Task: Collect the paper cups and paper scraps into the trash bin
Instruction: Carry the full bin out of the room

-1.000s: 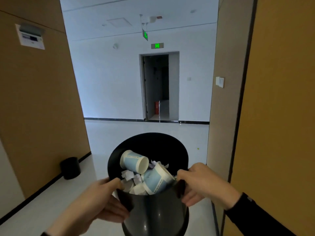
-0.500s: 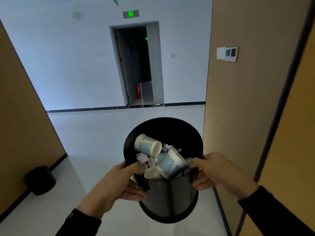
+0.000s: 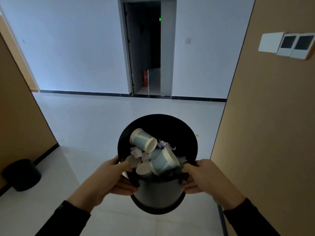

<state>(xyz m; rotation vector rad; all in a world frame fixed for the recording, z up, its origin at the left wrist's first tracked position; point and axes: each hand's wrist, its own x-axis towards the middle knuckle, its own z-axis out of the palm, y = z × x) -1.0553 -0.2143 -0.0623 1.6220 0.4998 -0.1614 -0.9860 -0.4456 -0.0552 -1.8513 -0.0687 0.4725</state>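
Note:
A black trash bin (image 3: 158, 195) is held up in the air in front of me, tilted so its open mouth faces me. My left hand (image 3: 109, 179) grips its left rim and wall. My right hand (image 3: 202, 178) grips the right rim. Inside lie several white-and-blue paper cups: one (image 3: 142, 140) on its side near the top, another (image 3: 162, 161) leaning toward the near rim. Crumpled paper scraps (image 3: 139, 153) fill the gaps between them.
I stand in a corridor with a pale tiled floor (image 3: 95, 126). Tan walls close in on the left (image 3: 15, 108) and right (image 3: 269, 133). A second black bin (image 3: 21, 174) stands on the floor at the left wall. An open dark doorway (image 3: 144, 48) lies ahead.
The view has tipped down and moved forward along the corridor. The bin stays in both hands and now sits lower and farther from me, with the cups barely shifted.

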